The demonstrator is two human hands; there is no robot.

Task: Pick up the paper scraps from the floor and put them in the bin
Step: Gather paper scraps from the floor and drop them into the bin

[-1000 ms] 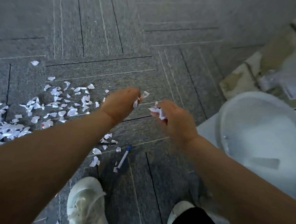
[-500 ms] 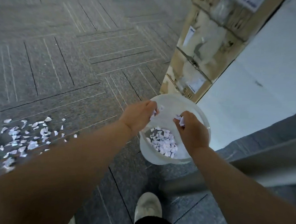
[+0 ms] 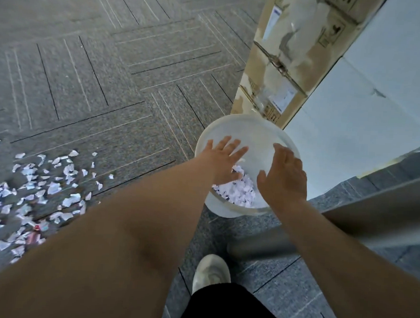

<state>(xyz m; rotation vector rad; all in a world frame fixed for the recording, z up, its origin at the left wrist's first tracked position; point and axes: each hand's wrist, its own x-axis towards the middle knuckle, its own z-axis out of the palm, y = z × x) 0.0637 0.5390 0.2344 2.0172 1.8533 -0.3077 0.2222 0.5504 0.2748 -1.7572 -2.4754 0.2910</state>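
A white round bin (image 3: 255, 127) stands on the grey carpet, with a heap of white paper scraps (image 3: 239, 192) at its bottom. Both of my hands hover over its mouth, palms down. My left hand (image 3: 222, 160) has its fingers spread and holds nothing. My right hand (image 3: 282, 178) is likewise spread and empty. Many more white paper scraps (image 3: 37, 187) lie scattered on the carpet at the left, some partly hidden by my left forearm.
Stacked cardboard boxes (image 3: 291, 53) rise just behind the bin, next to a white wall (image 3: 379, 100). A grey ledge (image 3: 372, 218) runs along the right. My white shoe (image 3: 210, 273) stands below the bin on the carpet tiles.
Both hands were closed on paper scraps and swung right to the bin. They have since opened over it, and the scraps are out of my fingers.
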